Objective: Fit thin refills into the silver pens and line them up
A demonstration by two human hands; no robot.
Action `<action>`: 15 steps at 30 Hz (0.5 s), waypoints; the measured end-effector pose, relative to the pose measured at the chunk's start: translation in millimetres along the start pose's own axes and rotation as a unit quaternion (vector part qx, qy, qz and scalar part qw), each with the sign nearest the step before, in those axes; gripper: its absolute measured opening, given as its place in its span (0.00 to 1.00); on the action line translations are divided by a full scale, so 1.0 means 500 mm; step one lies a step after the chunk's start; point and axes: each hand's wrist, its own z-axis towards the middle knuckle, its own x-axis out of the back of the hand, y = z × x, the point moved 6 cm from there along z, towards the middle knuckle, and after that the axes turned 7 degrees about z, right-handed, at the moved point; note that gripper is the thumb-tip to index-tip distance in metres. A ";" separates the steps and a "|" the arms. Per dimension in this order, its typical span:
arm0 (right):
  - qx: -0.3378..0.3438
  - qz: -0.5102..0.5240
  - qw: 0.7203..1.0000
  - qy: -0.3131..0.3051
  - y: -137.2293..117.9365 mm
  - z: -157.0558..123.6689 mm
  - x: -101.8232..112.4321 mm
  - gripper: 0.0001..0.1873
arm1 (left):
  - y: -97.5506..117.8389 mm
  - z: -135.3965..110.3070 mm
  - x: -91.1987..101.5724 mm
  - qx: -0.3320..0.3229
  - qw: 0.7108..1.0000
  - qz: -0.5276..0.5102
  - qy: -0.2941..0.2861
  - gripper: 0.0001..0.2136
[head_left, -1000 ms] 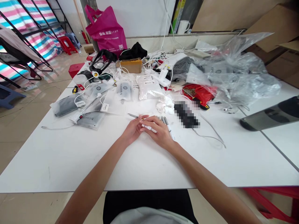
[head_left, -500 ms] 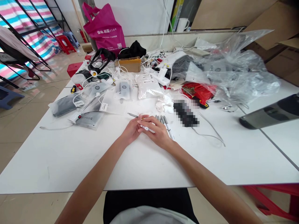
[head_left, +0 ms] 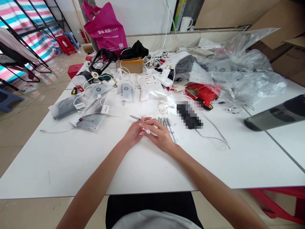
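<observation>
Two bare hands meet mid-table on white laminate tabletop (head_left: 71,165): left hand (head_left: 133,133) w/ fingers narrow, pinched on slim steel-tipped pen (head_left: 135,118); right hand (head_left: 160,135) w/ fingers curled narrow over glossy white plastic pen (head_left: 149,131), row of grey-tipped white pens (head_left: 169,128) just beside. Farther left, grey pouch printed "ROS" (head_left: 91,122); beyond, white foil pouch (head_left: 150,88); right, crumpled clear plastic bags (head_left: 240,76); far left, magenta tote bag (head_left: 103,28).
</observation>
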 end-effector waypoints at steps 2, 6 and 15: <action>-0.002 0.001 1.000 0.000 0.001 0.000 -0.001 0.16 | -0.001 0.000 0.001 -0.001 1.000 0.001 0.000 0.19; -0.008 0.006 1.000 -0.001 0.001 0.000 -0.001 0.15 | 0.000 -0.001 -0.001 0.000 1.000 0.005 -0.005 0.20; -0.012 0.015 1.000 0.001 0.001 0.000 0.002 0.17 | 0.003 -0.004 0.001 0.011 1.000 -0.002 0.012 0.20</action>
